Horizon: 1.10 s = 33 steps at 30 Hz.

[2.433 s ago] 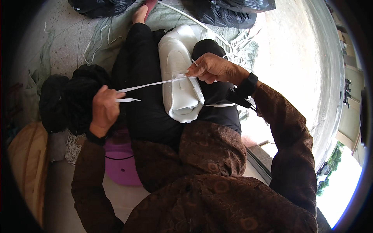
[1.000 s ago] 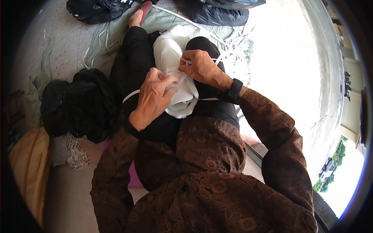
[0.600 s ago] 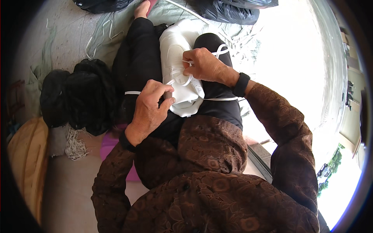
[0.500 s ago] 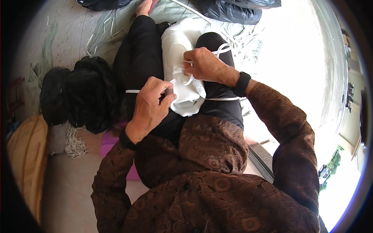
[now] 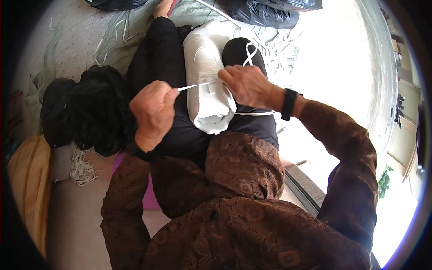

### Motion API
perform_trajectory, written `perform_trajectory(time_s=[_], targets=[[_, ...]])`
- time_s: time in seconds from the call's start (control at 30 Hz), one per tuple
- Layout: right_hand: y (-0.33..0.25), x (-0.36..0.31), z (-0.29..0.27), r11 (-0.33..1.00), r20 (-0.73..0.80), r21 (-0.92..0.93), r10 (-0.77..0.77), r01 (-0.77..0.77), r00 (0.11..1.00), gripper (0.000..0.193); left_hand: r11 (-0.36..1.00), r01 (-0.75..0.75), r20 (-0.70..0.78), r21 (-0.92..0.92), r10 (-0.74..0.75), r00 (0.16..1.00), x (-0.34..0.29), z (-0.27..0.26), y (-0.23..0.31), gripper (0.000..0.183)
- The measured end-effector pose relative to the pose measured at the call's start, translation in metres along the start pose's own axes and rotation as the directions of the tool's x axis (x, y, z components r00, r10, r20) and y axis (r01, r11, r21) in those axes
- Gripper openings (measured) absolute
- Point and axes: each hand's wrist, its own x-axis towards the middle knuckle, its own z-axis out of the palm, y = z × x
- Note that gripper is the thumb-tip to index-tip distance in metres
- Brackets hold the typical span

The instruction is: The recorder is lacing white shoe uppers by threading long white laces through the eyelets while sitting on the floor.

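A white shoe (image 5: 200, 60) lies on my lap between my black-trousered legs, its opening toward me. Off to the shoe's left, my left hand (image 5: 154, 112) is closed on a white shoelace (image 5: 189, 87), which runs taut from the fingers to the lacing. Over the shoe's right side, my right hand (image 5: 247, 85) is pinched on the lace; its fingertips are partly hidden. A loop of lace sticks up beyond that hand. Another lace length trails across my right thigh. More white shoe material shows behind the toe.
Black plastic bags (image 5: 263, 14) lie at the far side, and dark bundles (image 5: 101, 110) sit to my left. A heap of white laces (image 5: 83, 168) rests beside a wooden board (image 5: 29, 180). Loose laces and pale green sheeting (image 5: 119, 47) cover the floor ahead.
My left hand has moved left, away from the shoe, drawing a lace out straight. My right hand has shifted slightly right and down, still close to the lacing.
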Motion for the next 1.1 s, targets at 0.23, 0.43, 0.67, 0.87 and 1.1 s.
perform_trajectory(time_s=[0.23,0.43,0.67,0.87,1.1], targets=[[-0.053,-0.033,-0.003,0.820,-0.095,0.394,0.485,-0.415,0.869,0.020,0.692,0.682,0.575,-0.238,-0.465,0.673,-0.018,-0.059,-0.017,0.030],[-0.036,-0.018,-0.001,0.893,-0.182,0.247,0.425,-0.377,0.887,0.004,-0.062,0.016,0.057,-0.998,-0.743,0.667,-0.049,-0.268,-0.093,0.010],[-0.030,-0.014,-0.001,0.921,-0.025,0.058,0.387,-0.385,0.922,0.028,-0.168,-0.008,0.096,-0.986,-0.600,0.794,-0.123,-0.332,-0.193,0.009],[-0.028,-0.002,0.002,0.955,0.002,-0.073,0.288,-0.287,0.958,0.023,0.207,0.565,0.309,-0.799,-0.664,0.681,-0.043,-0.102,-0.059,0.025],[-0.031,0.020,0.001,0.977,0.155,-0.214,0.039,-0.005,0.987,0.014,0.670,0.599,0.345,-0.438,-0.490,0.800,-0.014,0.019,0.011,0.003]])
